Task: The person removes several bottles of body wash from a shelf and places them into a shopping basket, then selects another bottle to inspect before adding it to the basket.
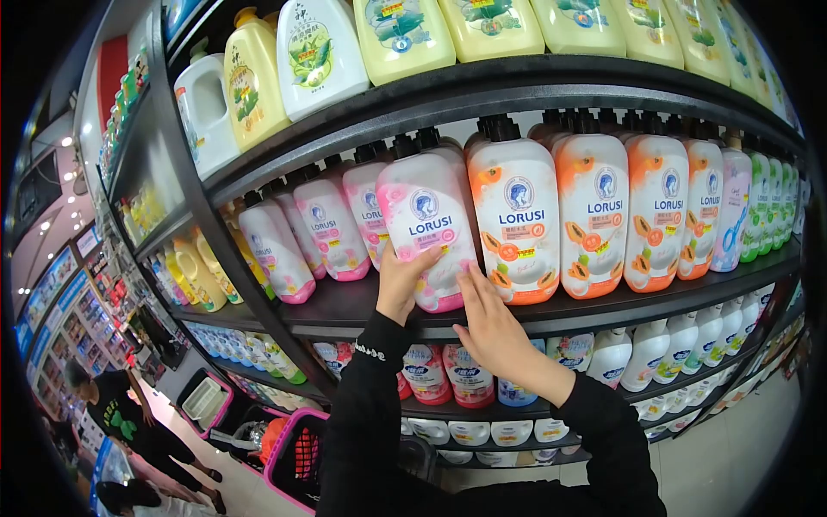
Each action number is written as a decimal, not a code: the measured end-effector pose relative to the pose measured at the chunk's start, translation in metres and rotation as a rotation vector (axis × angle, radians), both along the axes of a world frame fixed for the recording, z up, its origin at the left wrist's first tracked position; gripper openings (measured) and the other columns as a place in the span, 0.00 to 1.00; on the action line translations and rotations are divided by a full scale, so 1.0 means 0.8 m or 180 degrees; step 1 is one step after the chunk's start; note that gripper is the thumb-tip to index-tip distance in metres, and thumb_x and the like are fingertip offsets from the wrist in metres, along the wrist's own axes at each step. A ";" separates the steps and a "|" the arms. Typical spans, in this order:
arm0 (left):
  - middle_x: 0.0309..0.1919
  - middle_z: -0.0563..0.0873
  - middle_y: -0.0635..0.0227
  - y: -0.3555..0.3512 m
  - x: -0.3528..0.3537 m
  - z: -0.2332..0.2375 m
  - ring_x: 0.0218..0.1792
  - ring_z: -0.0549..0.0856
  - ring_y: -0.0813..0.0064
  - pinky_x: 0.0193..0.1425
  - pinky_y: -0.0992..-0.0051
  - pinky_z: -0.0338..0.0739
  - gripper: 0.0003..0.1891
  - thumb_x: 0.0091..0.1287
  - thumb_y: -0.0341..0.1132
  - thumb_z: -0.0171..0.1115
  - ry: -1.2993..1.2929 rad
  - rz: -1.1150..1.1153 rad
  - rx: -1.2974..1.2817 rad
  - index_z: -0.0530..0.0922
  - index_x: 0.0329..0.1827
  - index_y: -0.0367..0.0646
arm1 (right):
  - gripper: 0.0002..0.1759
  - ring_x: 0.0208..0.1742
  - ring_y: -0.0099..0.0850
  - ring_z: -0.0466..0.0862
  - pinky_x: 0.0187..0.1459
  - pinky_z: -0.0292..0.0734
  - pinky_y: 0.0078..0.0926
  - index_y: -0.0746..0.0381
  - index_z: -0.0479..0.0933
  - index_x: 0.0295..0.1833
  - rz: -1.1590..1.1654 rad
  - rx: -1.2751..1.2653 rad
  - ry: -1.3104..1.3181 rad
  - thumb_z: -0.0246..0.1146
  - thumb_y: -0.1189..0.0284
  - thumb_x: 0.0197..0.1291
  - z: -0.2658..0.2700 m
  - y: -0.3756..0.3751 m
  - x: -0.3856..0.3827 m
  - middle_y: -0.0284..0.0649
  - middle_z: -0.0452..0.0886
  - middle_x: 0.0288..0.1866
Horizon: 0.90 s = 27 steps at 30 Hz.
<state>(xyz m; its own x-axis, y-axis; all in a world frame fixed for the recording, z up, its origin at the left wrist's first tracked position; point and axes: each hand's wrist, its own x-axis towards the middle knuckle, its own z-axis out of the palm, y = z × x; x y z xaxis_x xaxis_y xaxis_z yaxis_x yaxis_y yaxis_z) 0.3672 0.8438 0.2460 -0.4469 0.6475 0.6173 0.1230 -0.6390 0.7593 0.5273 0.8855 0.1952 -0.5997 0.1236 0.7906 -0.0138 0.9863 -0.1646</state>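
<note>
A white and pink pump bottle [431, 202] labelled LORUSI stands at the shelf's front edge, tilted slightly. My left hand [402, 280] grips its lower left side, thumb across the front and the other fingers mostly hidden. The fingers of my right hand [487, 317] are stretched out, their tips lying against the bottle's lower right front. Just to the right is an orange and white LORUSI bottle [519, 194] with papaya pictures, close to my right fingertips. More pink bottles [277, 246] stand to the left, with gaps between them.
A black shelf edge [336, 323] runs below the bottles. Yellow bottles [405, 43] line the shelf above, and white bottles [637, 353] the one below. Pink-rimmed baskets [301, 422] sit at lower left. A person in black [129, 414] stands in the aisle.
</note>
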 end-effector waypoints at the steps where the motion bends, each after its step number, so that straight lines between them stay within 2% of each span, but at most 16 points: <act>1: 0.41 0.80 0.62 -0.002 -0.004 -0.002 0.41 0.80 0.74 0.45 0.76 0.75 0.20 0.51 0.23 0.63 -0.0100 -0.0089 -0.0005 0.70 0.47 0.35 | 0.39 0.65 0.53 0.54 0.63 0.54 0.40 0.72 0.47 0.63 -0.0002 0.0013 0.0011 0.60 0.74 0.49 0.002 0.000 -0.002 0.63 0.50 0.63; 3: 0.41 0.79 0.62 -0.008 -0.008 -0.003 0.41 0.80 0.74 0.45 0.75 0.75 0.19 0.52 0.24 0.62 -0.0188 -0.0175 -0.0002 0.70 0.47 0.35 | 0.41 0.65 0.54 0.53 0.63 0.53 0.39 0.73 0.44 0.64 0.0094 -0.0128 0.0272 0.59 0.71 0.51 0.005 0.000 -0.009 0.62 0.48 0.64; 5: 0.42 0.79 0.61 -0.016 -0.012 -0.004 0.41 0.80 0.72 0.46 0.74 0.75 0.17 0.55 0.26 0.60 -0.0712 -0.0577 -0.0107 0.70 0.48 0.34 | 0.41 0.66 0.52 0.53 0.63 0.53 0.38 0.73 0.43 0.64 0.0105 -0.0294 0.0457 0.59 0.69 0.52 0.009 0.005 -0.021 0.61 0.48 0.65; 7: 0.43 0.79 0.61 -0.023 -0.014 -0.008 0.42 0.80 0.71 0.46 0.73 0.76 0.18 0.57 0.28 0.58 -0.0766 -0.0645 -0.0042 0.69 0.51 0.34 | 0.42 0.66 0.50 0.54 0.62 0.54 0.36 0.73 0.43 0.64 0.0141 -0.0466 0.0615 0.59 0.67 0.53 0.016 0.008 -0.030 0.60 0.48 0.65; 10: 0.45 0.77 0.61 -0.035 -0.017 -0.016 0.44 0.79 0.70 0.48 0.72 0.75 0.20 0.58 0.29 0.57 -0.1215 -0.0761 0.0012 0.66 0.53 0.35 | 0.44 0.62 0.41 0.63 0.58 0.60 0.32 0.72 0.44 0.64 0.0993 -0.1847 0.0440 0.62 0.63 0.51 0.031 0.006 -0.035 0.57 0.58 0.61; 13: 0.47 0.76 0.60 -0.052 -0.014 -0.023 0.47 0.78 0.69 0.49 0.70 0.75 0.21 0.59 0.31 0.56 -0.1379 -0.0857 0.0072 0.64 0.55 0.35 | 0.44 0.60 0.39 0.66 0.57 0.61 0.30 0.71 0.45 0.64 0.1288 -0.1875 0.0192 0.62 0.63 0.51 0.036 -0.002 -0.035 0.55 0.61 0.59; 17: 0.48 0.76 0.59 -0.078 -0.005 -0.041 0.48 0.78 0.67 0.51 0.69 0.74 0.20 0.60 0.32 0.54 -0.1621 -0.0856 0.0101 0.64 0.55 0.35 | 0.43 0.60 0.39 0.66 0.58 0.61 0.30 0.71 0.46 0.64 0.1238 -0.1832 0.0036 0.62 0.64 0.50 0.030 -0.023 -0.030 0.55 0.61 0.59; 19: 0.48 0.75 0.59 -0.092 -0.001 -0.053 0.48 0.77 0.68 0.52 0.69 0.73 0.21 0.60 0.33 0.55 -0.1731 -0.0858 0.0193 0.64 0.55 0.36 | 0.44 0.59 0.49 0.65 0.57 0.62 0.33 0.74 0.48 0.62 0.1088 -0.1543 0.0039 0.62 0.60 0.50 0.023 -0.033 -0.029 0.61 0.60 0.58; 21: 0.49 0.75 0.60 -0.106 0.000 -0.070 0.48 0.77 0.68 0.53 0.69 0.72 0.21 0.59 0.32 0.55 -0.1808 -0.0785 0.0212 0.64 0.55 0.36 | 0.44 0.60 0.50 0.65 0.57 0.62 0.34 0.75 0.48 0.62 0.1105 -0.1542 -0.0095 0.62 0.60 0.50 0.018 -0.045 -0.026 0.62 0.59 0.59; 25: 0.48 0.75 0.61 -0.142 0.013 -0.087 0.48 0.77 0.68 0.53 0.70 0.71 0.25 0.56 0.33 0.59 -0.1841 -0.0568 0.0290 0.64 0.56 0.36 | 0.45 0.60 0.52 0.63 0.58 0.60 0.36 0.75 0.47 0.62 0.1156 -0.1407 -0.0282 0.62 0.60 0.50 -0.003 -0.068 -0.025 0.62 0.58 0.59; 27: 0.47 0.76 0.62 -0.159 0.016 -0.097 0.48 0.77 0.70 0.53 0.72 0.71 0.29 0.51 0.35 0.64 -0.1629 -0.0443 0.0310 0.64 0.55 0.36 | 0.45 0.60 0.51 0.63 0.58 0.60 0.37 0.76 0.46 0.62 0.1278 -0.1440 -0.0385 0.62 0.60 0.49 -0.012 -0.081 -0.025 0.62 0.58 0.59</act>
<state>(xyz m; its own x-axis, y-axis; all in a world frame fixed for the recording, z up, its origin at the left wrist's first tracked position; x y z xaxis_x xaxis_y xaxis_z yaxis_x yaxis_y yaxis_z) 0.3798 0.7163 0.1684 -0.6203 0.6727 0.4033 -0.3380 -0.6933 0.6365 0.5075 0.8209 0.1857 -0.7512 0.1767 0.6360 -0.3246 0.7400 -0.5890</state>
